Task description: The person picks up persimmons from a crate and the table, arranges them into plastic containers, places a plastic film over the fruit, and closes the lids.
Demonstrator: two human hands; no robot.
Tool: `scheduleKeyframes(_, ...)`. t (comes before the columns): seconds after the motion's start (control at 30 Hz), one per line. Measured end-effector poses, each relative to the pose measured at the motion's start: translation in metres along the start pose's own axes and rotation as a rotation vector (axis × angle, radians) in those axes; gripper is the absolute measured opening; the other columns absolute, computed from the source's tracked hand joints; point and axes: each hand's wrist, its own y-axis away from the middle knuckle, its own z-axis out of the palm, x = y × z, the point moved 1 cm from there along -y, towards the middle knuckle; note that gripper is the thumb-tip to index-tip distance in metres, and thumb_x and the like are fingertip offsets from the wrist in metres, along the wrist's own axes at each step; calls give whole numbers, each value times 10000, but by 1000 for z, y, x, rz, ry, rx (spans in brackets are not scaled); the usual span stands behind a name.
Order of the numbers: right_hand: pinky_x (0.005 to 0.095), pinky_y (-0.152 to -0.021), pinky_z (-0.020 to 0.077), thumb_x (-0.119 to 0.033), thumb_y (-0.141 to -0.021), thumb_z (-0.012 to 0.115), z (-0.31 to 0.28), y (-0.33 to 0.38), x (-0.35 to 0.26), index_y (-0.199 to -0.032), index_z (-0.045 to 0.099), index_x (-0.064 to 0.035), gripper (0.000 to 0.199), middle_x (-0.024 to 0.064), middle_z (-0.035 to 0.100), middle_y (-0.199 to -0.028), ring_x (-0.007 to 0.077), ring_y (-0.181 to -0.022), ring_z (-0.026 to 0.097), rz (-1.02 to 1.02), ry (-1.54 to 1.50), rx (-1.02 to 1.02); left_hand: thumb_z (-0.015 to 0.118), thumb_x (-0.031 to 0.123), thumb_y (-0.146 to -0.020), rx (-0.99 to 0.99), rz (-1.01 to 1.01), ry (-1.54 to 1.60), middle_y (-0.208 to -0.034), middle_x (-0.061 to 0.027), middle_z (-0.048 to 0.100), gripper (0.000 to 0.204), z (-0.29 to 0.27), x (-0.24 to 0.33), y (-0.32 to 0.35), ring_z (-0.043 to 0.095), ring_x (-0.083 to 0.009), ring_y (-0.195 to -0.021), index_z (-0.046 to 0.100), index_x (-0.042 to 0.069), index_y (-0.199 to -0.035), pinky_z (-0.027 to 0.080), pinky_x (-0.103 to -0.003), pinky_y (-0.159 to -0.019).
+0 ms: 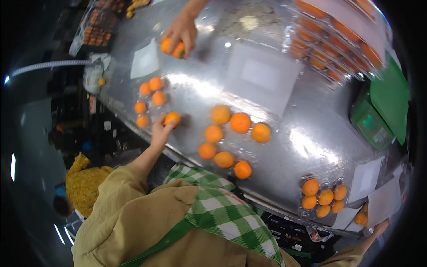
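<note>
My left hand (160, 131) grips an orange (172, 119) at the near edge of the metal table, beside a clear plastic tray holding several oranges (157, 98). My right hand (380, 228) reaches out at the far right, next to a white sheet (384, 202) and some oranges (361, 218) partly covered by it. Its fingers are too small and blurred to read. In front of me lies another clear tray with several oranges (240, 123) around its cells. Nearer my right arm, a clear clamshell tray (305, 215) holds more oranges.
A co-worker's hand (181, 33) holds two oranges over the far left of the metal table (284, 142). Stacked clear packs of oranges (329, 44) rise at the far right. A green scale (376, 120) stands below them. White sheets (262, 73) lie on the table.
</note>
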Motion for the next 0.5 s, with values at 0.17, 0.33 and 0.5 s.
scheduleKeyframes(0.17, 358, -984, 401, -246, -897, 592, -91, 93, -96, -1239, 569, 6, 426, 179, 550, -1291, 297, -1167, 530, -318, -240, 252, 735, 233, -769, -104, 139, -116, -1338, -162, 502, 443, 38, -22, 4, 535, -240, -1158, 606, -18, -1111, 406, -352, -974)
scheduleKeyframes(0.33, 366, -996, 398, -256, -902, 636, -121, 220, -226, -1197, 621, -49, 361, 112, 538, -1320, 270, -1209, 505, -492, -208, 523, 771, 261, -683, -70, 300, -190, -1307, -195, 513, 485, 52, -10, 16, 538, -348, -1155, 610, 26, -1075, 398, -402, -993)
scheduleKeyframes(0.5, 375, -1006, 398, -213, -891, 655, -146, 308, -311, -1173, 635, -67, 319, 111, 532, -1316, 258, -1224, 494, -545, -502, 587, 787, 229, -636, -68, 494, -209, -1228, -163, 542, 511, 42, -27, 14, 528, -340, -1128, 602, 37, -1073, 410, -411, -968)
